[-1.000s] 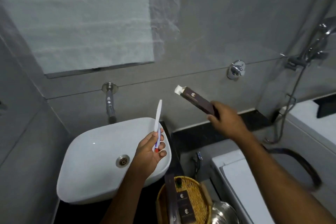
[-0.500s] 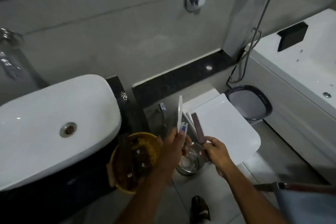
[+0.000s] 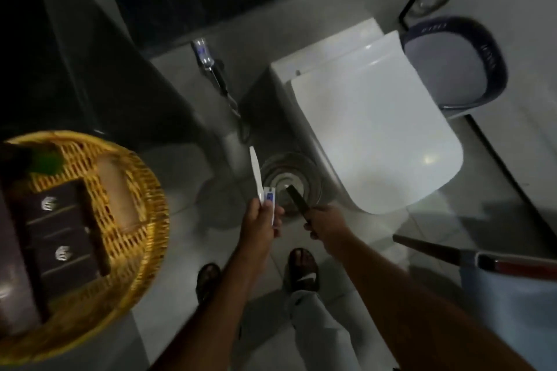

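My left hand (image 3: 260, 224) grips a white toothbrush (image 3: 255, 172) that points up and away, together with a small white toothpaste tube (image 3: 269, 201) with a blue label. My right hand (image 3: 327, 220) holds a dark brown box (image 3: 297, 200) by its near end. The box tip hangs over a round metal bin (image 3: 289, 181) on the floor beside the toilet. Both hands are close together above the bin's near rim.
A yellow woven basket (image 3: 132, 205) with dark brown boxes sits on the dark counter at left. A white toilet (image 3: 373, 129) with its lid shut stands right of the bin. A blue basin (image 3: 452, 66) lies behind it. My sandalled feet (image 3: 303, 268) stand on grey tiles.
The view swung down from the sink and wall to the floor. Both hands came down from chest height to just over the metal bin, still holding the toothbrush and the brown box.
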A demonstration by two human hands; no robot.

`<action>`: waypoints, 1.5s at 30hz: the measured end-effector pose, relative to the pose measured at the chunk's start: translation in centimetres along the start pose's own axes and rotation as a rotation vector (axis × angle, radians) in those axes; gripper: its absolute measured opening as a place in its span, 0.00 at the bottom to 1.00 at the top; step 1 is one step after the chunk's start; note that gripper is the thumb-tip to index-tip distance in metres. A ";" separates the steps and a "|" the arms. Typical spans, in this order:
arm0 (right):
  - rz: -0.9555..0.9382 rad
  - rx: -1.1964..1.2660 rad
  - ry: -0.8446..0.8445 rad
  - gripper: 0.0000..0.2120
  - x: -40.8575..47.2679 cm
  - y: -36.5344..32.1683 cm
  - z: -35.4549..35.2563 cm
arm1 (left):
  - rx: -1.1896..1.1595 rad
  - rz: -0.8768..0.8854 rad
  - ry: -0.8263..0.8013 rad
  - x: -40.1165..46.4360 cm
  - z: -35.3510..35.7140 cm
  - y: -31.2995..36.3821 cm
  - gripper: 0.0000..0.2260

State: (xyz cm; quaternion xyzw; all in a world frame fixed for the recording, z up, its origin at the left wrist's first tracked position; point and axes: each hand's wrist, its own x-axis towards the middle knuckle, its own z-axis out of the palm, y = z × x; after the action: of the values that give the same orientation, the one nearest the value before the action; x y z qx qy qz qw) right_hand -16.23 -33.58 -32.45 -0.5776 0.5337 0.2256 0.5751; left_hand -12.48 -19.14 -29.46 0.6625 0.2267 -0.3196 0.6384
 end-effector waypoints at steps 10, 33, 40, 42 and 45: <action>0.062 0.069 -0.118 0.02 5.8 2.6 3.6 | 0.048 0.046 0.017 2.8 -1.0 -2.3 0.07; -0.982 -0.060 -0.107 0.16 -39.4 -22.1 5.0 | 0.087 0.392 -0.157 -24.6 -14.8 25.7 0.09; -0.800 -0.290 -0.101 0.31 -41.5 -24.2 9.8 | 0.445 0.532 -0.137 -22.7 -22.1 27.4 0.09; -0.791 -0.253 -0.103 0.29 -40.9 -23.8 10.1 | 0.603 0.574 -0.192 -21.7 -23.6 27.7 0.13; -0.747 -0.114 -0.097 0.18 -40.0 -22.7 10.0 | 0.809 0.614 -0.251 -20.3 -24.9 27.9 0.16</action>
State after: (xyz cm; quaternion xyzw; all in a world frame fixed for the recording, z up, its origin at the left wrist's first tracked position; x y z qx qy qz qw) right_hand -5.90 -15.54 9.76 -0.7520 0.2452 0.0567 0.6092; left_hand -3.51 5.39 4.09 0.8486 -0.1977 -0.2568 0.4181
